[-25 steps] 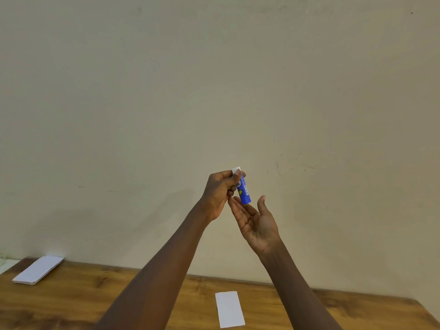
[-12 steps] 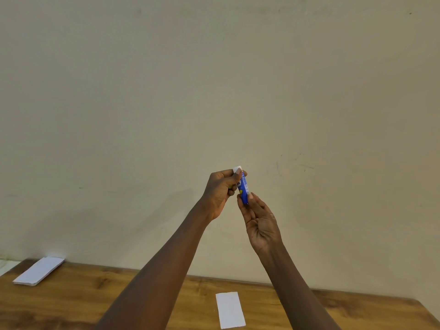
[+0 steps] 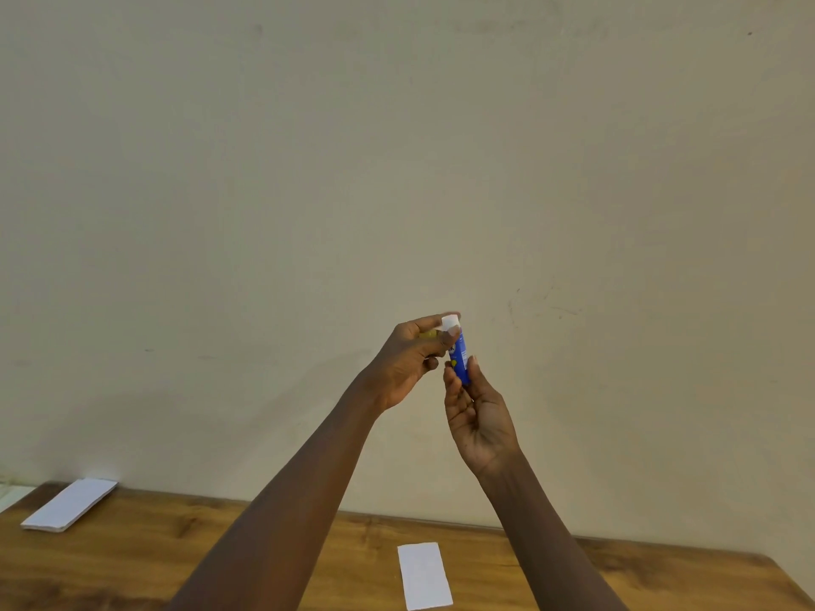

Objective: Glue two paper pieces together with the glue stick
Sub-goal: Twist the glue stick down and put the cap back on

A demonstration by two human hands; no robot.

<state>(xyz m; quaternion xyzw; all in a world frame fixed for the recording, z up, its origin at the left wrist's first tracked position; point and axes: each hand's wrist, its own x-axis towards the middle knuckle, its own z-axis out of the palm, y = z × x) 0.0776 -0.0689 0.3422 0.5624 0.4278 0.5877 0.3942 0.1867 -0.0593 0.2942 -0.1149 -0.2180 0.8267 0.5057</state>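
The fingers of the left hand pinch the white top end of one small blue plastic glue stick, and a bit of yellow shows inside that fist. The fingers of the right hand are closed around the bottom end of the same stick. It is held up in the air in front of the plain cream wall. A second ago the right hand was open and flat under the stick; now it has closed on it. Far below, on the brown wooden counter, lie two things: one white paper strip between the arms, and one white paper stack at the far left. Neither has moved.
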